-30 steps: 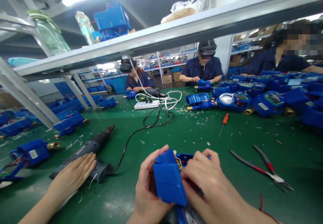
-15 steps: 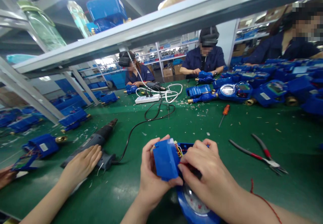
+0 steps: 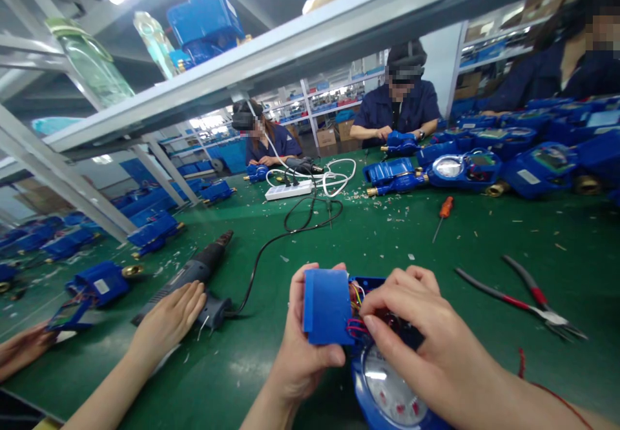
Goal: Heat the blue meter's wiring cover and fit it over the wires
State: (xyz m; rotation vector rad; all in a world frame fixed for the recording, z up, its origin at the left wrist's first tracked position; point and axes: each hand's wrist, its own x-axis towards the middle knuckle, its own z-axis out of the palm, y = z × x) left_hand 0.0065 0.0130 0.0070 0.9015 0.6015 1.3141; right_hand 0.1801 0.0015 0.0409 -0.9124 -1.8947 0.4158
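My left hand (image 3: 303,346) grips a blue plastic cover (image 3: 327,304), held upright over a blue water meter (image 3: 387,394) whose round dial shows at the bottom edge. My right hand (image 3: 429,336) rests on the meter's open housing, its fingertips pinching the coloured wires (image 3: 357,328) that run between cover and housing. Part of the housing is hidden under my right hand.
A co-worker's hand (image 3: 167,320) lies on a corded electric screwdriver (image 3: 194,274) to the left; another hand (image 3: 22,352) shows at far left. Red-handled pliers (image 3: 527,297), an orange screwdriver (image 3: 443,214), a power strip (image 3: 288,190) and several blue meters (image 3: 465,166) lie around. Other people sit opposite.
The blue cover has been swung upright and towards the left, which uncovers the meter's dial. My right fingers moved down onto the wires. The co-worker's hand stays on the screwdriver.
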